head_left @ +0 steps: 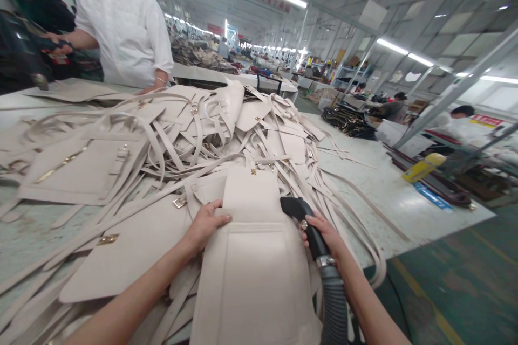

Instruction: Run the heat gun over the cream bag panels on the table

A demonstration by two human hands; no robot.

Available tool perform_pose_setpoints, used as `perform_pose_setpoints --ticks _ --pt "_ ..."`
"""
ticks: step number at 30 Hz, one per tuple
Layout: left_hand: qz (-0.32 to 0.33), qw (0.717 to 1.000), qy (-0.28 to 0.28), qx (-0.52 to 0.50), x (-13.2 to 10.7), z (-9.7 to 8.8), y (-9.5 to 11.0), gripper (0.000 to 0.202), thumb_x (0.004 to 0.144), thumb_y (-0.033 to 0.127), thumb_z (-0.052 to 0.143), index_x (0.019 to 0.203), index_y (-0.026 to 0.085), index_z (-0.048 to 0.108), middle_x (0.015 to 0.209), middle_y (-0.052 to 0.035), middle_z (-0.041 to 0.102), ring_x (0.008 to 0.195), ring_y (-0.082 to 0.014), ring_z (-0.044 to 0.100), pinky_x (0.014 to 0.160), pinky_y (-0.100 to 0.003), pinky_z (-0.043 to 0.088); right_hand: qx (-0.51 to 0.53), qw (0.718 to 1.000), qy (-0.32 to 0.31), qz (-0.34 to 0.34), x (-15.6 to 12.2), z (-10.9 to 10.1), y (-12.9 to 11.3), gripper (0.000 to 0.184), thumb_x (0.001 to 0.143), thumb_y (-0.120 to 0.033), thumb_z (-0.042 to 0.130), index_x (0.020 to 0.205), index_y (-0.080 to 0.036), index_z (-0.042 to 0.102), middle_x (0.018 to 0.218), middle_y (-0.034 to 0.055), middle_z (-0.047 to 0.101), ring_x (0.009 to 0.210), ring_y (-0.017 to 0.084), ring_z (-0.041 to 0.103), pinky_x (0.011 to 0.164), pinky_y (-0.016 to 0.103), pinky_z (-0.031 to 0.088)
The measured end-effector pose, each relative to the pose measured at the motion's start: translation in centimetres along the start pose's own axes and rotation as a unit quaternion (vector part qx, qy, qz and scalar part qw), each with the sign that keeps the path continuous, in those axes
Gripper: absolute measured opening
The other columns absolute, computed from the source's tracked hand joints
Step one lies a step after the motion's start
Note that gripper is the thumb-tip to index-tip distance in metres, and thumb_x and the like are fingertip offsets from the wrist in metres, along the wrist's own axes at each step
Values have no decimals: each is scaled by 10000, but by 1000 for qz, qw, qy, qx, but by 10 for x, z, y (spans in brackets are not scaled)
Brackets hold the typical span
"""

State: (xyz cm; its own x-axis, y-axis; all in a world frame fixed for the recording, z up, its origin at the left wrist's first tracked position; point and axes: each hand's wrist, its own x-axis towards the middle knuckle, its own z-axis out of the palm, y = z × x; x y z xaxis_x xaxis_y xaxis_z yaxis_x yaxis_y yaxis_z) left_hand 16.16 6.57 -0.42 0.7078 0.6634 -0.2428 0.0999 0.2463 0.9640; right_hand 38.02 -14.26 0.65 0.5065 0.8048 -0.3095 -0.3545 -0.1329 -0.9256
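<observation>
A beige leather-like bag panel (259, 275) lies lengthwise in front of me, its narrower flap end pointing away and carrying a small gold-coloured clasp (253, 172). My left hand (204, 226) grips the panel's left edge, thumb on top and the other fingers partly hidden. In my right hand (327, 234) is a black hose nozzle (301, 213), fingers wrapped round it, its mouth close to the panel's right edge. From the nozzle a grey ribbed hose (334, 302) runs down toward me. Whether the mouth touches the panel I cannot tell.
A heap of beige bag pieces and straps (226, 118) covers much of the table (404, 188). A yellow bottle (423, 168) and dark straps lie at the right. Across the table stands a co-worker in a white shirt (125, 32), one hand on the tabletop.
</observation>
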Motion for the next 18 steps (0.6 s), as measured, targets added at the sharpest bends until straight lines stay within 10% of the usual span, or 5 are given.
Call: perform_pose_setpoints --ticks 12,18 --pt "22 999 36 15 7 17 28 426 482 304 741 830 144 553 614 12 635 485 -140 562 466 -228 439 -51 998 41 18 -143 -16 -1 800 703 -332 637 1335 -178 171 495 -16 600 356 131 501 353 220 403" --pt "140 981 52 123 7 16 111 407 517 317 717 837 114 569 591 38 592 460 -101 533 448 -188 417 6 991 134 14 -190 -9 60 756 555 -371 755 1207 -193 415 692 -2 619 449 94 511 425 194 402"
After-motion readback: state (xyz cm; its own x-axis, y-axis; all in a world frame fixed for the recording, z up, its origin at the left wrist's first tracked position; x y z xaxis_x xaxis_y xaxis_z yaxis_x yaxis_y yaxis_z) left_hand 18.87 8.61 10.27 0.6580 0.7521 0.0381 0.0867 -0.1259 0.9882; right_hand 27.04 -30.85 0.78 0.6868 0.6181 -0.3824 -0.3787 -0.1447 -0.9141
